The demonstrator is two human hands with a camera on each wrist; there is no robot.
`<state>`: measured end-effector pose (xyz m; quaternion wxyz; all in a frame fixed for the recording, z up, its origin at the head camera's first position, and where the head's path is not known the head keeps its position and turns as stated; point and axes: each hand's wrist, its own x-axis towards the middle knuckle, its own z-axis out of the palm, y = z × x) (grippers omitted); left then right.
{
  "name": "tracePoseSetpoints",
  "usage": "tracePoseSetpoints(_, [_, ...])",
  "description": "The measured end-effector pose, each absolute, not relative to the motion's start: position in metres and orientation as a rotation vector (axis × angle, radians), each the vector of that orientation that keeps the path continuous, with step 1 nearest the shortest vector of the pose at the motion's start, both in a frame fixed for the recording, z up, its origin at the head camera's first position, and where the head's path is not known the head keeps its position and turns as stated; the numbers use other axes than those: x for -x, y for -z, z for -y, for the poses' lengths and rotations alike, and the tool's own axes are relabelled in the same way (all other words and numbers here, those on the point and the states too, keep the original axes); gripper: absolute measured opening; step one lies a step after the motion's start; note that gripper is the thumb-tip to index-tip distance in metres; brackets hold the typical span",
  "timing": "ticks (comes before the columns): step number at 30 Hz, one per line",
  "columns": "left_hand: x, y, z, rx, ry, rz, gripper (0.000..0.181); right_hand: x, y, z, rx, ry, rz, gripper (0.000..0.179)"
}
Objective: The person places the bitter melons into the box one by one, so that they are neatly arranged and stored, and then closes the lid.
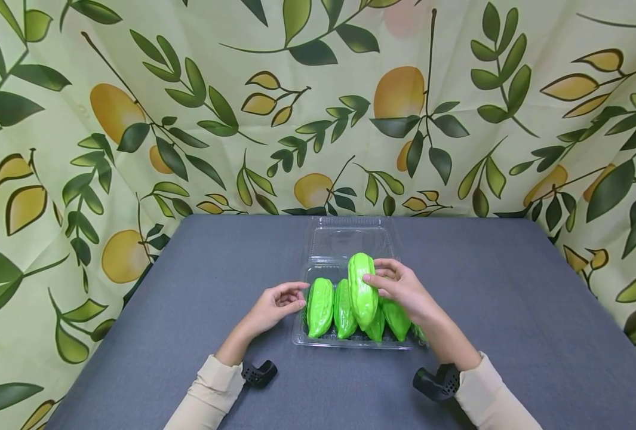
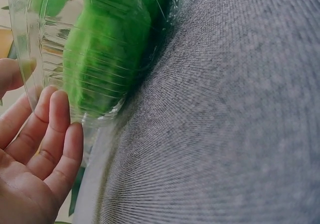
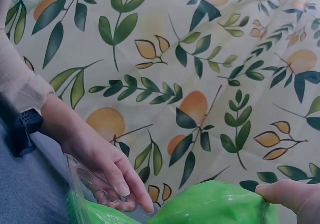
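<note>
The vegetables (image 1: 362,292) are bright green, the table (image 1: 232,257) grey, the pale backdrop (image 1: 339,77) patterned with green leaves (image 1: 440,165) and orange fruit (image 1: 399,92).

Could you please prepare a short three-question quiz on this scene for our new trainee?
1. Which hand holds up a green item?
2. In the head view, the left hand is at which edge of the clear container: A) left, B) far, C) right?
3. True or false: the lid covers the container.

Key:
1. The right hand.
2. A.
3. False; it lies open.
</note>
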<state>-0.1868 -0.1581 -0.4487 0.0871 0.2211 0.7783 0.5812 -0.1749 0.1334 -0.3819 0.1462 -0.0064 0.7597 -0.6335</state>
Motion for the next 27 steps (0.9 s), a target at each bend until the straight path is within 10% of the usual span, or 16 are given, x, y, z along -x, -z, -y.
tracePoseSetpoints(27, [0.187, 0.448, 0.158, -0.646, -1.716, -2.326, 0.039, 0.182, 0.396, -0.103, -0.006, 1.806, -2.163, 0.059])
